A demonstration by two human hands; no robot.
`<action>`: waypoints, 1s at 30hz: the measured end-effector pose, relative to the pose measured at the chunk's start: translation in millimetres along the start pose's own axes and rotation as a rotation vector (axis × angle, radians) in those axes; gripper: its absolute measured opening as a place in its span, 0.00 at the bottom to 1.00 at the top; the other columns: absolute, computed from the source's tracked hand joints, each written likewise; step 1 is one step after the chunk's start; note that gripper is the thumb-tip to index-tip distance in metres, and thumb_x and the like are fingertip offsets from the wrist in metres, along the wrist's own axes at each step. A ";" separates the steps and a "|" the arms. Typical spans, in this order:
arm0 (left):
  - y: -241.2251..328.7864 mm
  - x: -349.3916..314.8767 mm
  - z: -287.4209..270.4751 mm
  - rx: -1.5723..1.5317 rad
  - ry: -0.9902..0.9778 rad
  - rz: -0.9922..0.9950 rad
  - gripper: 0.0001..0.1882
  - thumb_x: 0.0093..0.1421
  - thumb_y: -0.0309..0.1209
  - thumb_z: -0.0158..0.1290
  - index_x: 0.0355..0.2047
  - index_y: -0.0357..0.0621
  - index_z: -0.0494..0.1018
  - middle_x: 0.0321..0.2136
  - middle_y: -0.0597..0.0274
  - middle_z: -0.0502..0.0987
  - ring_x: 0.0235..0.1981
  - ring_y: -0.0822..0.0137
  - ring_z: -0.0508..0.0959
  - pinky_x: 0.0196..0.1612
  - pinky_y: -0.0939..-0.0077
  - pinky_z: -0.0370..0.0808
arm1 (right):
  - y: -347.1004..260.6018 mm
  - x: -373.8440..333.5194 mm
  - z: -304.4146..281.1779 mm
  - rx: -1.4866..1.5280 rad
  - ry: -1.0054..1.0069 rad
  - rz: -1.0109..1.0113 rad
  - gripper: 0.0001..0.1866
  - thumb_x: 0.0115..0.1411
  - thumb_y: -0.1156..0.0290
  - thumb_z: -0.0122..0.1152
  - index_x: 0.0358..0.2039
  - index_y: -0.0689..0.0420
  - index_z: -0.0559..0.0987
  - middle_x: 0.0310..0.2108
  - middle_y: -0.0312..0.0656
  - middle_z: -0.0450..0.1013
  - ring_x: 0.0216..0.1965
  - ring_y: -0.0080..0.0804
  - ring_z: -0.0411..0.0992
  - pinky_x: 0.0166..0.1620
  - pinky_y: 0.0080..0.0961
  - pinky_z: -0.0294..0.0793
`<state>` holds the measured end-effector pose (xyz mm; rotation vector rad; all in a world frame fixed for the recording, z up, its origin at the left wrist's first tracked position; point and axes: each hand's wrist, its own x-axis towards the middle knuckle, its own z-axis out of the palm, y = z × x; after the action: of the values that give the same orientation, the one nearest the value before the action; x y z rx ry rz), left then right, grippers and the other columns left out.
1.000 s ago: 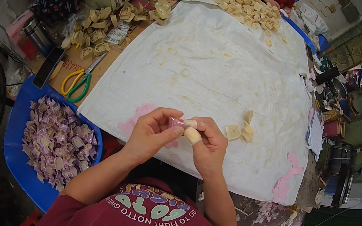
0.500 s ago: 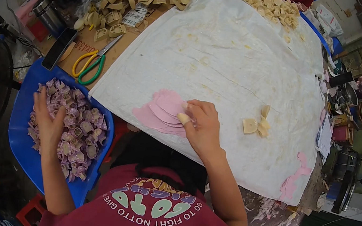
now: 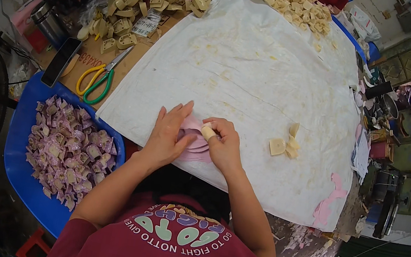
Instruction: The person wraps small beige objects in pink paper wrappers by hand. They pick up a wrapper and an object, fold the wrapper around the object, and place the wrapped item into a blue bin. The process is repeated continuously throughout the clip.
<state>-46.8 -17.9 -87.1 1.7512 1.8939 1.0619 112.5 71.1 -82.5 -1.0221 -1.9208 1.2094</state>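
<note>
While the left hand (image 3: 167, 136) spreads over the near edge of the white cloth (image 3: 218, 50), its fingers stretched out and its thumb standing away from them, I see the right hand (image 3: 222, 144) close beside it, with fingertips and thumb drawn together. Between the two lies a small overlapping pile of pink sheets (image 3: 196, 147), partly hidden by the hands; the left thumb reaches over it, and the right fingertips are at its far right part. From my view I cannot tell whether the right hand pinches a sheet. A pale yellowish finger cover (image 3: 208, 133) shows on the right hand. Off to the right, well apart from the hands, I have a few cream-coloured pieces (image 3: 277, 147) on the cloth, and farther right, a torn pink scrap (image 3: 331, 202). On my left, a blue tub (image 3: 28, 189) holds a heap of purple-and-cream pieces (image 3: 72, 153). Just beyond it, I make out scissors (image 3: 108, 67) with one yellow and one green handle, and near them a dark phone (image 3: 61, 62).
</note>
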 end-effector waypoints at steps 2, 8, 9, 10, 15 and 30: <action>-5.2 1.2 4.0 -0.030 -0.024 -0.019 0.42 0.53 0.33 0.61 0.65 0.43 0.55 0.62 0.47 0.63 0.64 0.51 0.61 0.67 0.43 0.42 | -0.5 4.8 -8.6 0.337 -0.010 0.226 0.04 0.59 0.73 0.58 0.32 0.59 0.78 0.35 0.37 0.77 0.38 0.28 0.72 0.43 0.24 0.69; -1.1 5.4 -10.3 -0.058 -0.022 -0.030 0.40 0.52 0.32 0.61 0.65 0.42 0.56 0.61 0.46 0.64 0.65 0.52 0.60 0.68 0.46 0.42 | -9.3 12.2 -52.5 0.764 0.213 0.252 0.05 0.60 0.74 0.57 0.35 0.60 0.77 0.35 0.38 0.76 0.40 0.26 0.73 0.46 0.24 0.69; 8.5 6.9 -17.2 -0.004 0.038 -0.001 0.40 0.52 0.33 0.61 0.64 0.42 0.58 0.60 0.43 0.64 0.66 0.50 0.59 0.68 0.46 0.44 | -11.7 8.8 -55.6 0.540 0.282 0.098 0.05 0.59 0.75 0.57 0.35 0.60 0.77 0.37 0.40 0.76 0.42 0.29 0.72 0.47 0.25 0.69; 17.7 9.9 -20.5 0.044 0.096 0.031 0.39 0.52 0.34 0.62 0.63 0.41 0.59 0.60 0.41 0.64 0.66 0.48 0.57 0.67 0.47 0.45 | -12.2 6.2 -53.5 0.305 0.351 -0.048 0.05 0.58 0.75 0.58 0.35 0.60 0.77 0.39 0.42 0.76 0.43 0.32 0.72 0.47 0.27 0.70; 58.7 23.1 -14.5 -0.966 -0.150 -0.372 0.22 0.65 0.35 0.51 0.54 0.30 0.69 0.53 0.48 0.72 0.56 0.58 0.72 0.56 0.61 0.70 | -51.8 -11.9 -33.5 -0.243 0.259 -0.596 0.10 0.51 0.78 0.58 0.36 0.61 0.75 0.46 0.48 0.72 0.50 0.48 0.69 0.55 0.40 0.65; 71.1 45.4 -22.4 -1.554 0.027 -0.548 0.19 0.68 0.33 0.46 0.52 0.28 0.67 0.51 0.40 0.71 0.54 0.54 0.73 0.55 0.66 0.77 | -3.6 -29.6 -175.5 -0.837 -0.032 -0.052 0.16 0.49 0.84 0.58 0.41 0.62 0.80 0.39 0.45 0.75 0.40 0.34 0.73 0.41 0.31 0.72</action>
<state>-20.9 16.0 -10.9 0.2999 0.7967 1.5614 271.1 118.9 -17.4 -1.3316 -2.5190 0.3514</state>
